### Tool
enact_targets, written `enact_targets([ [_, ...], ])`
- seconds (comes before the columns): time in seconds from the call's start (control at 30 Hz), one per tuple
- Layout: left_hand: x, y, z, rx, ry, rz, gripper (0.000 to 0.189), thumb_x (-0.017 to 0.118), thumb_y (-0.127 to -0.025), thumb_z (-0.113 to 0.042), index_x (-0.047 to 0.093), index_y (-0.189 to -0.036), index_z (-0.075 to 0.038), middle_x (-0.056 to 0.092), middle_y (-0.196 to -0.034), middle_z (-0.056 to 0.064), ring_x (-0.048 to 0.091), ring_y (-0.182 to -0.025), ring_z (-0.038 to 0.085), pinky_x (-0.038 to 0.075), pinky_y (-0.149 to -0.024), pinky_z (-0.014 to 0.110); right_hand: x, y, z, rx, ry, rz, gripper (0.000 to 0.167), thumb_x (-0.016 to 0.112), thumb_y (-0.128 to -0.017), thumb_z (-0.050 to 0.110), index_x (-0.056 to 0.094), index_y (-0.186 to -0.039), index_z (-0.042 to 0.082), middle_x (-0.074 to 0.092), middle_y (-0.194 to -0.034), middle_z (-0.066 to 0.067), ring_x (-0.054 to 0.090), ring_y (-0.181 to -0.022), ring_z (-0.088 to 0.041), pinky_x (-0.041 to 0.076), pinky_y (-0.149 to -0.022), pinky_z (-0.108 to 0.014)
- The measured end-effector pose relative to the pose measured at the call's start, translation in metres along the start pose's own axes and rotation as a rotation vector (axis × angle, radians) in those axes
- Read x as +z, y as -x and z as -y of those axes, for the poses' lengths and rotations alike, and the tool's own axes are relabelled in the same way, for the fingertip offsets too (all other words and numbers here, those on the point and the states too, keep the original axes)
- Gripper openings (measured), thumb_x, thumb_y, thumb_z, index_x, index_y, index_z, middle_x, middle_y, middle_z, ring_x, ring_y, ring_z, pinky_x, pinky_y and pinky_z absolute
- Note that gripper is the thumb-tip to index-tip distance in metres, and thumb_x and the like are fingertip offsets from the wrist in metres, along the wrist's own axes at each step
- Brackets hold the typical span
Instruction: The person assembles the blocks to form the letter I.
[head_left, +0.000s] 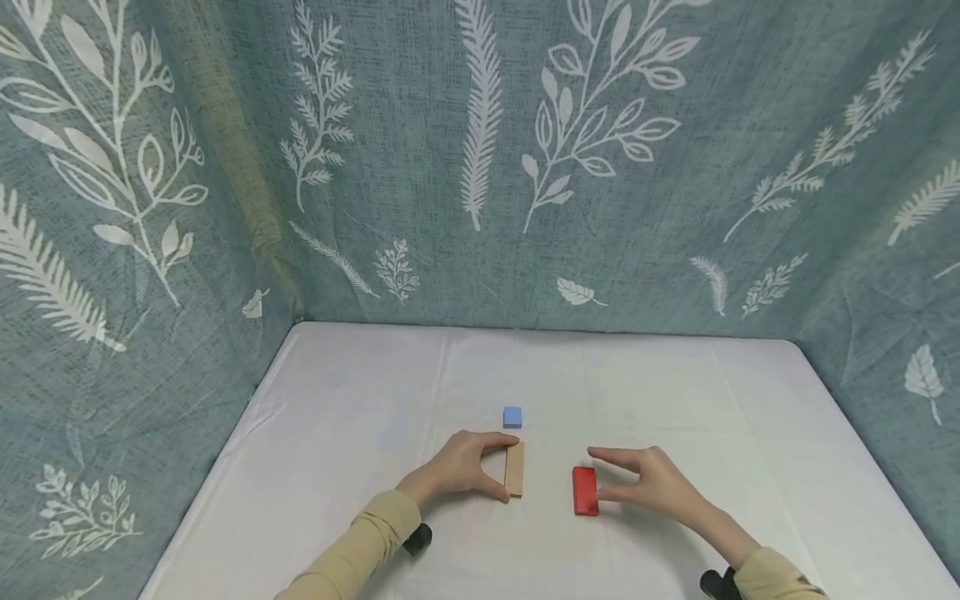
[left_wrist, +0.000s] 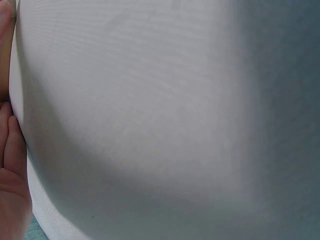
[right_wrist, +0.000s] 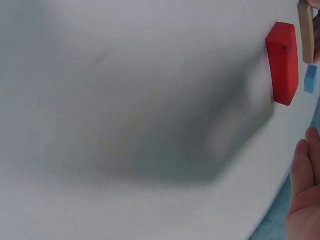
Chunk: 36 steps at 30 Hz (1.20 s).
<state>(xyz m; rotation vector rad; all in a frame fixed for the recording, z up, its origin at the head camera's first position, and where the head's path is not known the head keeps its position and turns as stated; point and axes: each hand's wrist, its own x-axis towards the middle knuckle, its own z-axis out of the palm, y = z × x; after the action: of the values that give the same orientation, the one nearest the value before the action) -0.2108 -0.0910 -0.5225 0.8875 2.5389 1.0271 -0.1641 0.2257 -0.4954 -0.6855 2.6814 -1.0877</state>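
Observation:
A plain wooden block lies lengthwise away from me in the head view. My left hand pinches it end to end, fingers at the far end and thumb at the near one. To its right lies a red block, also long and flat-sided. Beside that, my right hand has its thumb and fingers spread apart, the thumb tip right at the red block's right side and the fingertips past its far end. In the right wrist view, the red block shows with nothing gripping it.
Just beyond the wooden block sits a small blue cube. Everything rests on a white-covered table. A green curtain with white leaf patterns hangs behind the table and along its sides.

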Motion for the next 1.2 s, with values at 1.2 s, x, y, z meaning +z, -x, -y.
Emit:
enact_targets([
  [1.2,0.001,0.0,-0.001,-0.014,0.006,-0.011,0.078,0.089,-0.06,-0.033,0.058,-0.129,-0.014,0.06,-0.132,0.005,0.054,-0.126,0.024,0.044,-0.106,0.041,0.033,0.013,-0.021,0.044,-0.078,-0.125,0.039,0.078,-0.076,0.035,0.072,-0.112,0.021,0.073,-0.106,0.002,0.067,-0.104,-0.012,0.055,-0.087,-0.023],
])
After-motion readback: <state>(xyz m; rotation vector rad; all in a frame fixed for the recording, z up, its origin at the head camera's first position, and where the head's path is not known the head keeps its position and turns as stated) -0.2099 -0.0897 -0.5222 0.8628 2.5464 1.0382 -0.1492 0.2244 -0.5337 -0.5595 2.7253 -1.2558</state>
